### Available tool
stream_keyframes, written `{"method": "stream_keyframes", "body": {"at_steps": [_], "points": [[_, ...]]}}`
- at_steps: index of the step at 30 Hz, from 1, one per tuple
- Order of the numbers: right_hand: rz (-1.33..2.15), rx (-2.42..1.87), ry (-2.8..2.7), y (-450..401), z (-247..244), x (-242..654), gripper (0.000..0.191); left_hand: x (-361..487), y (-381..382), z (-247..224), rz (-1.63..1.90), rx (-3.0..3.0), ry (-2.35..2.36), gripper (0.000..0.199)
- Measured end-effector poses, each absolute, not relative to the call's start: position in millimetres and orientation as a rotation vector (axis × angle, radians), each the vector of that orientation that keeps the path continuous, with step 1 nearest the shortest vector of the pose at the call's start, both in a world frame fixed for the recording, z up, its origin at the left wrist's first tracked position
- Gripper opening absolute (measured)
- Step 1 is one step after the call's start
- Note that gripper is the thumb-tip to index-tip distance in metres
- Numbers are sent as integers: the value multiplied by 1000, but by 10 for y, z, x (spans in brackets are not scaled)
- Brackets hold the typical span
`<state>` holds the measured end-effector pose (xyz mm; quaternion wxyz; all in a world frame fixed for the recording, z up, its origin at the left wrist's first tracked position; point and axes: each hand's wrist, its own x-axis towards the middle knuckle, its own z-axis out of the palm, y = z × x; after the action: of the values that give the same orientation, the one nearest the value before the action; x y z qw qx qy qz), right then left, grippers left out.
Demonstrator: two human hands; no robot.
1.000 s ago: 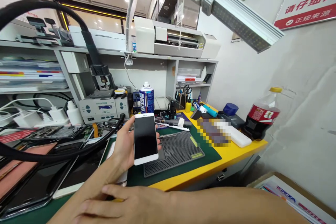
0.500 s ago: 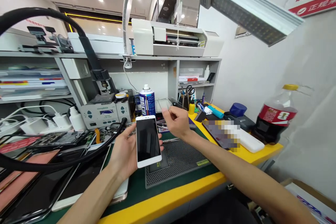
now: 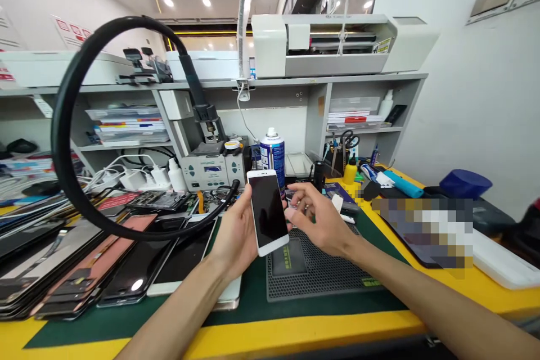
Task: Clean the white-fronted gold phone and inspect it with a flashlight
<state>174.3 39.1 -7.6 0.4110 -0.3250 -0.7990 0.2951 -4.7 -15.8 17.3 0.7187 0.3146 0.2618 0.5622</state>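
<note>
Swung in beside the white phone (image 3: 269,214), the right hand (image 3: 323,219) hovers half-open, fingers curled. Left hand (image 3: 236,230) still grips the phone above the tabletop (image 3: 312,329).

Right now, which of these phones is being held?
The white-framed phone with the dark screen, in the left hand; the other phones lie on the workbench.

I'm at a phone repair workshop bench. Rows of loose phone screens (image 3: 126,270), exposed circuit boards (image 3: 158,201) and a perforated work mat (image 3: 324,270) show it.
</note>
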Motion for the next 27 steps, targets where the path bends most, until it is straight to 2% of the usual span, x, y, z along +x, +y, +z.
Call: {"method": "stream_keyframes", "body": {"at_steps": [5,7,9,17,21,23,27], "points": [[1433,-772,-1999,311,-75,1689,109,-43,-129,148,1376,806,714,48],[1617,-721,-1962,302,-109,1664,123,-51,-110,113,1416,866,764,47],[1697,-693,-1896,301,-157,1633,127,-62,-92,73,1458,933,805,43],[1780,-649,-1744,294,-222,1558,110,-88,-81,24,1567,1181,1058,37],[1739,-629,-1833,259,-177,1559,77,-98,-118,90,1544,1312,1111,37],[1762,-626,-1823,257,-184,1559,71,-120,-138,118,1523,1373,1121,37],[1790,-600,-1845,298,-258,1561,64,-178,-169,135,1483,1490,1097,57]]}}
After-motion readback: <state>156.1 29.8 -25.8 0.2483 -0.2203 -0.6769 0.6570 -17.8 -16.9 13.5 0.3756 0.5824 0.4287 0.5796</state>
